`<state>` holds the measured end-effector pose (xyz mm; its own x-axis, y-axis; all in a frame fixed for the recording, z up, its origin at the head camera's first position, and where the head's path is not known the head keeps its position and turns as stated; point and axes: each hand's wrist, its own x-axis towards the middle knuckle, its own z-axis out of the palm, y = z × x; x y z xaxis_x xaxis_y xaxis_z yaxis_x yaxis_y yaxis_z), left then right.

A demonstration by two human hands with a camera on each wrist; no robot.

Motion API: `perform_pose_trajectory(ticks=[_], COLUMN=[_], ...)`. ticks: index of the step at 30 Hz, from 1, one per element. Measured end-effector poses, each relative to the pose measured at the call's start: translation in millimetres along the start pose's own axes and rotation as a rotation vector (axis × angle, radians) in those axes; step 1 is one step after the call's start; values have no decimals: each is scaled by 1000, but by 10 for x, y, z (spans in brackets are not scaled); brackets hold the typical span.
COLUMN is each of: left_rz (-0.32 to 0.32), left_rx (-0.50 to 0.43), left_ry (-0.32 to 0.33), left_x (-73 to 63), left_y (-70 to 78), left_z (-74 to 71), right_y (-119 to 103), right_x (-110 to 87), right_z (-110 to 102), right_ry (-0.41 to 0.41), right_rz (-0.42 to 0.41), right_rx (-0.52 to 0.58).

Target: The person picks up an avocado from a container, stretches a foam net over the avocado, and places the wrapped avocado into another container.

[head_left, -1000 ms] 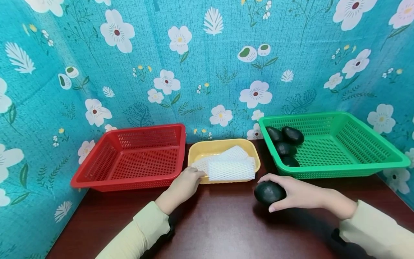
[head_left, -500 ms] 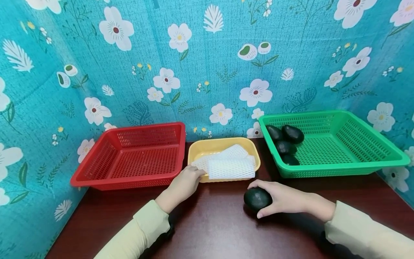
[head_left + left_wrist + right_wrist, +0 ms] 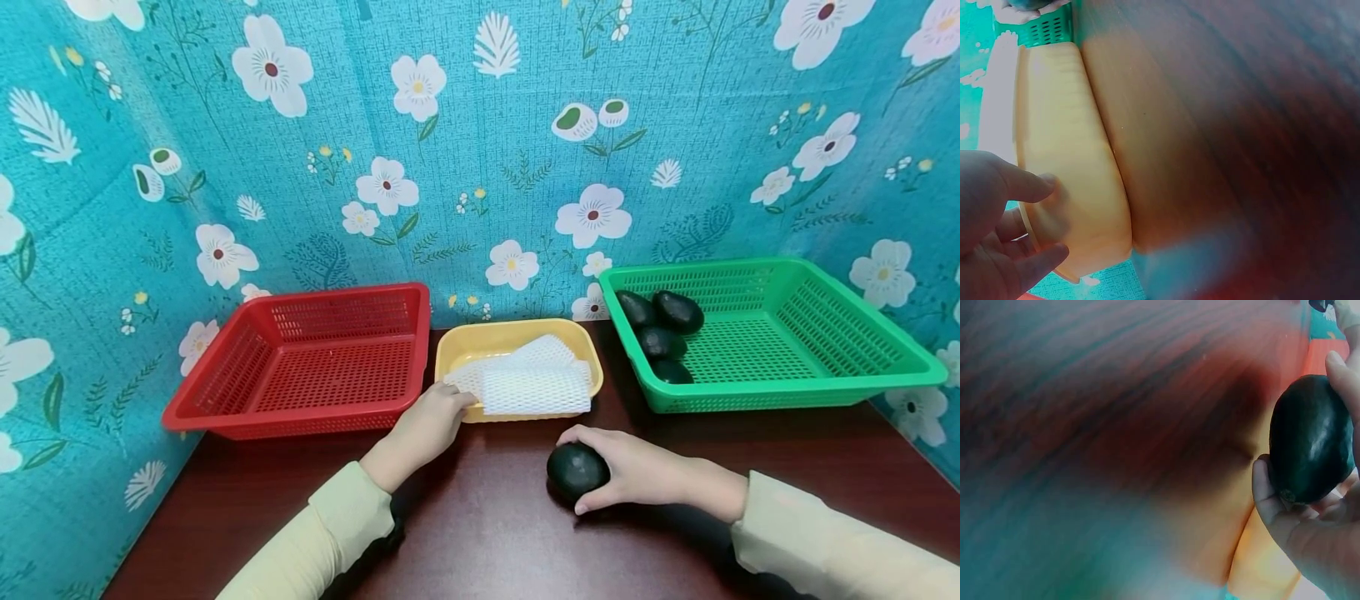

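Observation:
My right hand [image 3: 632,468] grips a dark avocado [image 3: 577,472] low over the table, in front of the yellow basin. Thumb and fingers curl round the avocado's sides, as the right wrist view shows with the avocado [image 3: 1311,439] large. At the front left corner of the yellow basin [image 3: 517,328], my left hand [image 3: 426,427] holds the rim. In the left wrist view its thumb lies on the basin's outer wall [image 3: 1063,119], with fingers bent over the rim. White foam net sleeves [image 3: 536,390] lie in the basin and hang over its front edge.
A red plastic basket [image 3: 330,421] stands left of the basin. To the right is a green plastic basket [image 3: 795,387], with several dark avocados [image 3: 662,342] along its left side. A flowered blue cloth [image 3: 480,150] hangs behind the brown table [image 3: 480,533].
My right hand has moved left with the avocado, from near the green basket to in front of the basin, and slightly lower in view. The left hand has stayed at the basin's corner.

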<state>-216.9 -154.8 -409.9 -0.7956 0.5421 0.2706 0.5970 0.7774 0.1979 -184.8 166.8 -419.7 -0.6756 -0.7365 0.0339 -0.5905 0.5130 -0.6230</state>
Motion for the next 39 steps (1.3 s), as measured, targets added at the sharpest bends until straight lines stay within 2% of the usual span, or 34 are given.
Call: perform_pose_trajectory(ticks=[14, 22, 27, 34, 39], left_rz=[7, 9, 12, -22, -50], left_rx=[13, 19, 18, -15, -13], left_ry=[3, 2, -1, 0, 25], left_x=[13, 32, 39, 15, -2], left_y=[-2, 14, 17, 41, 71], left_z=[9, 9, 18, -13, -48], right_y=[-19, -22, -13, -33, -38], right_x=[57, 45, 48, 44, 35], right_z=[91, 84, 77, 60, 61], right_ry=[7, 42, 37, 17, 20], right_rz=[7, -47, -50, -50, -62], right_rx=[-37, -70, -85, -105, -139])
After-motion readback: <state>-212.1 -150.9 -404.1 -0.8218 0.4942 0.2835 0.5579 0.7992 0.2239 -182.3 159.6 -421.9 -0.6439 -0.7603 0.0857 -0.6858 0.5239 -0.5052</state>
